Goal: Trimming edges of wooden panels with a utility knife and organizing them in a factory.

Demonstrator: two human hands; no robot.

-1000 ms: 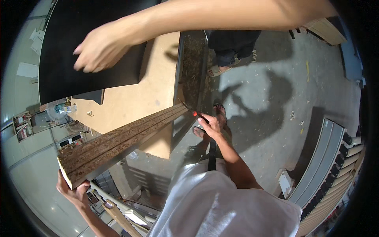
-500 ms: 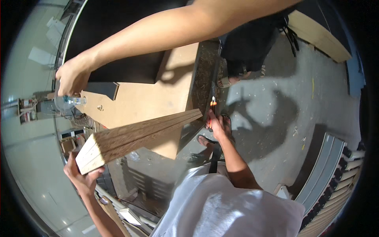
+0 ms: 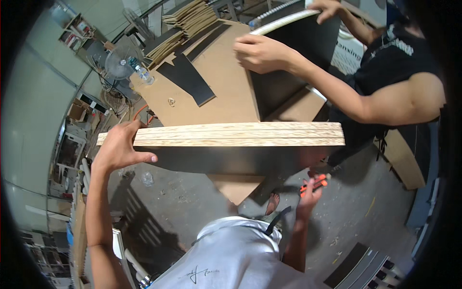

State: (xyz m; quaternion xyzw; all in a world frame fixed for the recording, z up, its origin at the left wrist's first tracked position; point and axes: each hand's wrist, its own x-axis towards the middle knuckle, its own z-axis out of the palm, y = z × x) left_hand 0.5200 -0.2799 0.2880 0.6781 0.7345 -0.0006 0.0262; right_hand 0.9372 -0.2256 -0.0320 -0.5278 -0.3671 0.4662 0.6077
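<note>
Across the middle lies a stack of black-faced wooden boards (image 3: 240, 135), raised off the worktable, its pale layered edges turned up. My left hand (image 3: 118, 147) grips it near its left end, thumb against the black face and fingers over the far side. Low on the right, my right hand (image 3: 310, 197) is closed round a small orange-and-black hand tool (image 3: 315, 185), whose exact kind is too blurred to tell. It is below the boards' right end, apart from them.
Beyond the boards stands a tan worktable (image 3: 226, 91) with black offcuts (image 3: 187, 79), a plastic bottle (image 3: 142, 73) and stacked strips (image 3: 190, 21). At right, a co-worker (image 3: 399, 72) holds a large black panel (image 3: 293, 53) upright. A fan (image 3: 120, 62) stands left; a curved panel (image 3: 399, 159) leans right.
The stack in my left hand has swung from slanting to level across my front. My right hand with the tool has moved right. The co-worker's arm has shifted right, and the black panel stands differently.
</note>
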